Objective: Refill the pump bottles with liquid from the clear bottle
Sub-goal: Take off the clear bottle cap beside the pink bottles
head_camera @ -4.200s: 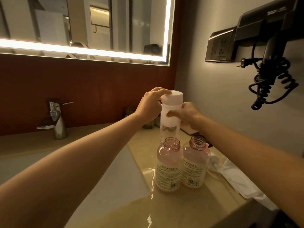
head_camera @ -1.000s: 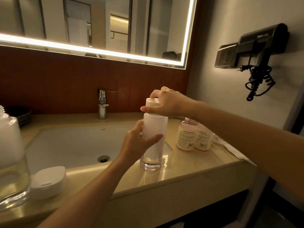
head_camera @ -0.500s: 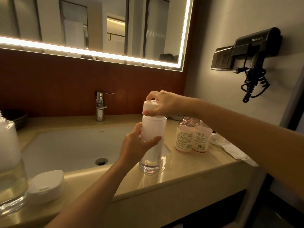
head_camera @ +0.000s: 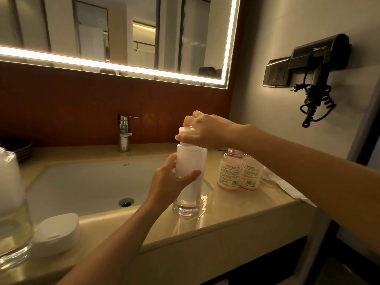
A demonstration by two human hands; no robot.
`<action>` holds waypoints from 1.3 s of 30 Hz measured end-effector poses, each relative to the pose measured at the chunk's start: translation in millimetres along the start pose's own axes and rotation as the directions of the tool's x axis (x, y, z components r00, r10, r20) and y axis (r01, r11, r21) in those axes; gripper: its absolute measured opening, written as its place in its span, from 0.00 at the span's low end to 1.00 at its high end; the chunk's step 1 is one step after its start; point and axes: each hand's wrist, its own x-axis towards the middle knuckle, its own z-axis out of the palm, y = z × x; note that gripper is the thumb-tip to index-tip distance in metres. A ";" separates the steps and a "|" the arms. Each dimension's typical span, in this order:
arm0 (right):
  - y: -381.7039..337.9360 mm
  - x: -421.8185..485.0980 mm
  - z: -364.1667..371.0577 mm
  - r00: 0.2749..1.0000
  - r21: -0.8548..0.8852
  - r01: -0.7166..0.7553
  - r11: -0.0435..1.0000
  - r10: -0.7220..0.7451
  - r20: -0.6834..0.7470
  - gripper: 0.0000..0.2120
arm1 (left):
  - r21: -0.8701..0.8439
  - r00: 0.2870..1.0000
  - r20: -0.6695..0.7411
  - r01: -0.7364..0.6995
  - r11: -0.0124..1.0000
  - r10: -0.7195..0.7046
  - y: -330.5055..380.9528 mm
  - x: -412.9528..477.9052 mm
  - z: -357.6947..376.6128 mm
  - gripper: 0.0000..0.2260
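Note:
The tall clear bottle point(head_camera: 190, 177) stands upright on the beige counter point(head_camera: 236, 214) at the sink's front right edge. My left hand point(head_camera: 170, 184) grips its middle. My right hand point(head_camera: 202, 132) curls over its white cap point(head_camera: 186, 130) from above and holds it. Two small pink pump bottles point(head_camera: 229, 171) point(head_camera: 249, 173) with white labels stand side by side to the right, their necks open with no pumps on them.
A white sink basin point(head_camera: 86, 186) with a chrome tap point(head_camera: 124, 132) lies to the left. A white soap dish point(head_camera: 56, 233) and a glass jar point(head_camera: 12, 219) sit at the front left. White cloth point(head_camera: 287, 188) lies right of the bottles. A hair dryer point(head_camera: 318, 79) hangs on the right wall.
The clear bottle moved from behind the pink bottles to the counter's front edge, and my hands swapped: left now on the body, right on the cap. In the last second little has changed.

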 end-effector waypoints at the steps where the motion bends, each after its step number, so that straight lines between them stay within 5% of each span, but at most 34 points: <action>1: 1.1 0.1 -0.1 1.000 0.090 0.010 0.996 -0.012 0.029 0.23 | -0.003 1.000 0.001 0.003 1.000 -0.003 -0.3 -0.3 -0.1 0.38; 5: 3.8 -2.8 -4.1 0.994 0.308 0.034 0.951 -0.064 0.089 0.24 | 0.003 1.000 0.006 0.003 1.000 -0.003 -0.1 -1.0 -0.3 0.39; 12: 0.5 -3.0 -7.7 0.999 0.068 -0.044 0.997 0.042 0.027 0.34 | -0.002 1.000 0.005 0.002 1.000 -0.002 3.9 -2.4 -1.6 0.39; 20: 5.6 -0.6 -12.0 0.993 0.395 -0.027 0.918 -0.021 0.115 0.32 | 0.009 1.000 0.006 0.007 1.000 -0.007 3.8 -2.8 -1.5 0.39; 26: -7.2 -3.5 -4.6 0.998 -0.154 -0.061 0.986 0.058 -0.023 0.38 | -0.003 1.000 -0.002 0.014 1.000 -0.014 3.9 -3.2 -0.7 0.38; 29: -7.1 -2.1 0.9 0.993 -0.211 -0.106 0.972 0.094 -0.066 0.36 | -0.005 1.000 0.001 0.020 1.000 -0.020 4.3 -3.7 -0.9 0.38; 34: -0.8 1.8 -0.2 0.996 0.210 -0.050 0.976 0.034 0.082 0.23 | 0.001 1.000 0.007 0.022 1.000 -0.022 3.7 -2.9 -0.8 0.39; 39: 1.7 0.1 -5.6 0.992 0.377 -0.042 0.925 -0.007 0.128 0.30 | 0.001 1.000 0.003 0.017 1.000 -0.017 4.4 -3.5 -0.9 0.38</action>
